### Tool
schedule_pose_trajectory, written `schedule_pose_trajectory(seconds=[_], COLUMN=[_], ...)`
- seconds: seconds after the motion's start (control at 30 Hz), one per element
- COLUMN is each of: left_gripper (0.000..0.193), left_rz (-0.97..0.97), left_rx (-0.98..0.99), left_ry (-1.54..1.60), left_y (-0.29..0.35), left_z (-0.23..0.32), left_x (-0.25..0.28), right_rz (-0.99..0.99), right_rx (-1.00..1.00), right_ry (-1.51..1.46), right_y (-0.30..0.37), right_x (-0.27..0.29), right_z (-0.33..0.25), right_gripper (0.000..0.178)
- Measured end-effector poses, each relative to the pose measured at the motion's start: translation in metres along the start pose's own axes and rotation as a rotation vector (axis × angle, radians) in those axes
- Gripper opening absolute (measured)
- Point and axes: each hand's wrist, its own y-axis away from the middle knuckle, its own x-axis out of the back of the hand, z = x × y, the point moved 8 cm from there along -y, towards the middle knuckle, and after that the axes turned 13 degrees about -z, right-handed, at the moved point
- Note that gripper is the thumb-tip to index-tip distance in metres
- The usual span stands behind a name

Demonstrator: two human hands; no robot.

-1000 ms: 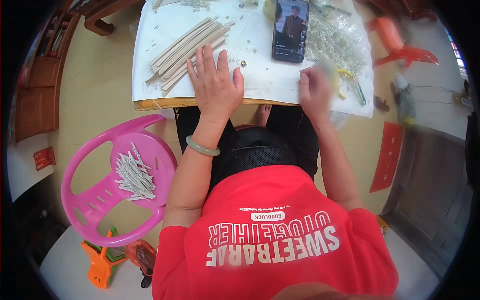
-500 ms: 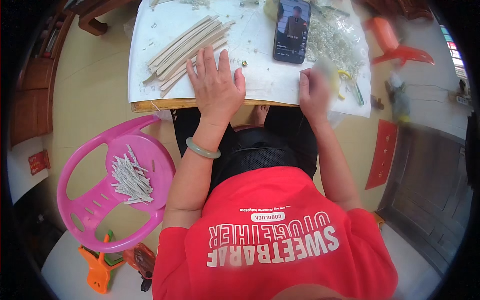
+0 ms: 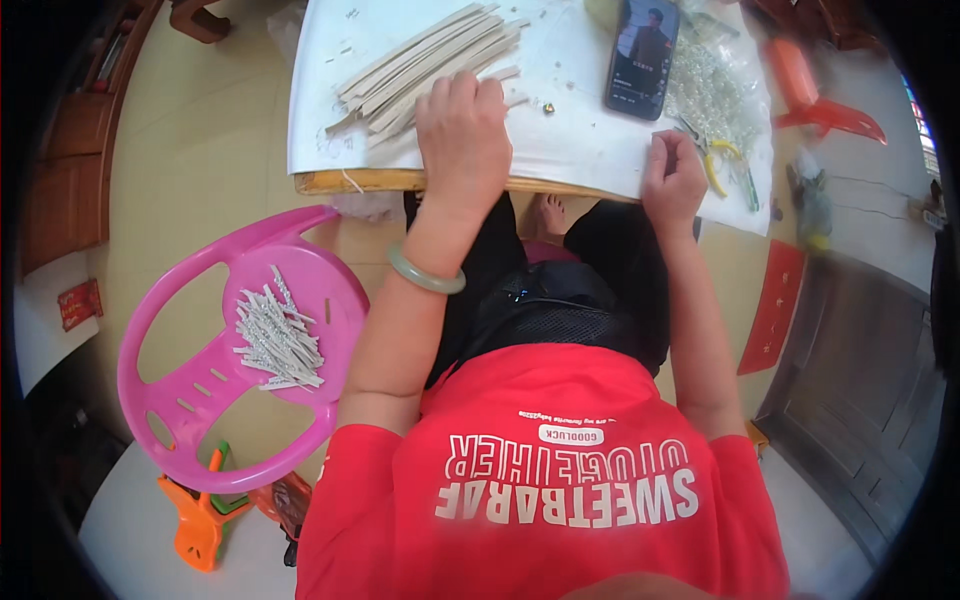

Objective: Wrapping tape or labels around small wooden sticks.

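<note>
Left hand (image 3: 462,140) is lying palm down on the white sheet (image 3: 560,150) that covers the table, fingers (image 3: 455,92) spread loosely and flat, not gripping anything – the fingertips just rest against the near edge of the pile of long pale strips (image 3: 420,65), which lie fanned out diagonally toward the far left of the sheet. Right hand (image 3: 672,180) sits at the near edge of the table with its fingers curled in; can't tell if there's anything pinched in there, it's too small to see. Just beside that hand are yellow-handled pliers (image 3: 718,165), and past them a clear bag of small shiny bits (image 3: 715,95). A phone (image 3: 642,58) lies between the two hands, further back, screen lit. There's a pale green bangle (image 3: 426,275) on the left wrist. Down on the floor to the person's left stands a pink plastic chair (image 3: 190,400) with a heap of short silvery pieces (image 3: 275,335) on its seat – well apart from the table stuff. An orange plastic thing (image 3: 200,515) sits below the chair, and a red dustpan-like item (image 3: 815,95) is off to the far right
</note>
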Motion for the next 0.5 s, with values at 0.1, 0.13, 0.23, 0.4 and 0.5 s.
schedule_pose_trajectory(seconds=[0.1, 0.13, 0.23, 0.4, 0.5], left_gripper=[0.010, 0.010, 0.009, 0.008, 0.005], left_rz=[-0.048, -0.071, -0.067, 0.026, 0.112], left_rx=[-0.056, -0.090, -0.115, -0.130, -0.210], left_ry=[0.028, 0.046, 0.043, -0.035, 0.011], left_y=[-0.015, -0.021, -0.030, -0.027, -0.019], left_z=[-0.012, -0.013, -0.013, -0.018, -0.020], left_x=[-0.005, -0.007, -0.016, -0.020, -0.010], right_rz=[0.024, 0.040, 0.051, 0.055, 0.074], right_rx=[0.033, 0.048, 0.059, 0.033, 0.054], right_ry=[0.035, 0.059, 0.092, 0.098, 0.108], right_y=[-0.007, -0.010, -0.010, -0.023, -0.027], right_x=[-0.007, -0.008, -0.011, -0.022, -0.026], right_z=[0.003, 0.004, 0.008, 0.010, 0.007], right_gripper=[0.007, 0.007, 0.007, 0.007, 0.007])
